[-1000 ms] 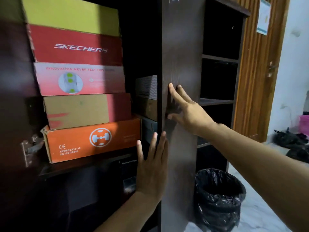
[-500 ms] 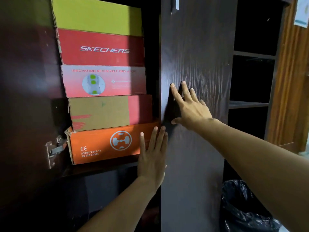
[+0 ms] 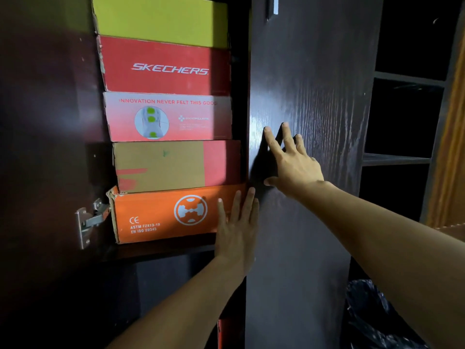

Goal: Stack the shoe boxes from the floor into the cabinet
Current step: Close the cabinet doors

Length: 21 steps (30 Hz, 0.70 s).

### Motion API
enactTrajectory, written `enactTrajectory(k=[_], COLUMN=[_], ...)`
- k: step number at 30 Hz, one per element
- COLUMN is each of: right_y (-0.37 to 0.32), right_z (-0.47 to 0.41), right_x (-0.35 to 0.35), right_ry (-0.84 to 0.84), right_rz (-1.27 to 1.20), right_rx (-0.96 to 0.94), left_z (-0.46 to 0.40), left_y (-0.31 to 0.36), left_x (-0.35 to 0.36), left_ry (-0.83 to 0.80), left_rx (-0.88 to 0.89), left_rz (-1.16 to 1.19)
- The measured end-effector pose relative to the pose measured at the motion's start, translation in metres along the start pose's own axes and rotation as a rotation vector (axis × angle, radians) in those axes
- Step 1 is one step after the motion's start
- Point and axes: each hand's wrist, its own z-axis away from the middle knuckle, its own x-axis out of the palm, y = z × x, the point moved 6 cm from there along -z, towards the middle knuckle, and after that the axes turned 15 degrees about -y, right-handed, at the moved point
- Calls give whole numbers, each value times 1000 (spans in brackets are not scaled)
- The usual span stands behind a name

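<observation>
Several shoe boxes stand stacked on a cabinet shelf (image 3: pixel 161 250): an orange box (image 3: pixel 161 215) at the bottom, a brown and red box (image 3: pixel 176 165), a pink box (image 3: pixel 171 117), a red Skechers box (image 3: pixel 168 66) and a yellow-green box (image 3: pixel 161 18) on top. The dark right cabinet door (image 3: pixel 309 84) covers the stack's right end. My right hand (image 3: pixel 292 159) lies flat on that door, fingers spread. My left hand (image 3: pixel 237 227) rests flat at the door's left edge, overlapping the orange box's right end. Neither hand holds anything.
The left cabinet door (image 3: pixel 45 147) stands open, with a metal hinge (image 3: pixel 88 220) beside the orange box. Open dark shelves (image 3: pixel 397 159) lie to the right, with a wooden door frame (image 3: pixel 450 172) beyond. A bin lined with a black bag (image 3: pixel 375 321) sits at the bottom right.
The right door has swung shut further across the cabinet, hiding the boxes behind the stack. Both hands stayed flat on it, and my view has moved closer and left.
</observation>
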Motion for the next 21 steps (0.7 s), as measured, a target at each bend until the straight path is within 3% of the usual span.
enactTrajectory(k=[6,11,15,21], right_y=[-27,-87,-147,-222], right_z=[14,43,77,142], right_x=[-30,-75,-120,-195], right_ry=[17,8,-5,30], right_rz=[-19,-191,-313,-537], right_rx=[-38,-180,-358,-610], left_z=[48,118,180,278], left_y=[-27,-63,-87,-119], left_x=[-47,-95,-136,-204], left_ry=[-27,66,233,668], left_rx=[-35,-101,-101,37], left_rz=[131,200,248,335])
